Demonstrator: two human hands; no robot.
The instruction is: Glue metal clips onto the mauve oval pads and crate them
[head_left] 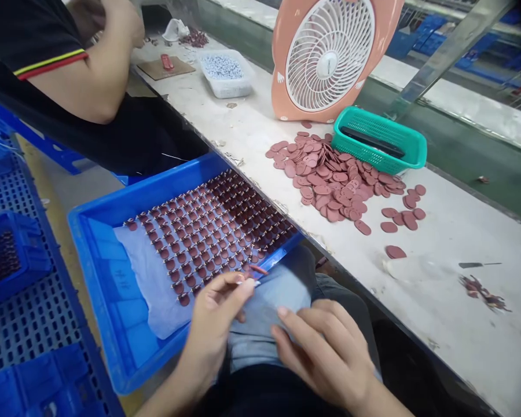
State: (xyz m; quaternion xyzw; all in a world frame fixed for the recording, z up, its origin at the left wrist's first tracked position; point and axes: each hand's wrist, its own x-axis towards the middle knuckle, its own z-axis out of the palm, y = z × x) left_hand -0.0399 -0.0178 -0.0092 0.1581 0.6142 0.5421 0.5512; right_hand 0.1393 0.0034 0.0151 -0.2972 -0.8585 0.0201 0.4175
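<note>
Pinching small maroon tag point(257, 270) between thumb and fingers of left hand point(215, 324), hand nearly closed, at front edge of blue tray point(81, 234). Right hand point(323, 356) half open, fingers curved, resting on light-blue cloth point(260, 313) over lap, nothing visible in grasp. Rows of maroon tags point(208, 231) lie in tray on white sheet point(147, 278). Loose maroon discs point(330, 179) piled on bench point(460, 324) beside green basket point(380, 139).

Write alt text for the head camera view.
Seated person's left hand pinches a small reddish piece at the edge of a blue tray holding rows of maroon tags, right hand resting on their lap. A loose pile of maroon ovals lies on the white bench beside a teal basket.
</note>
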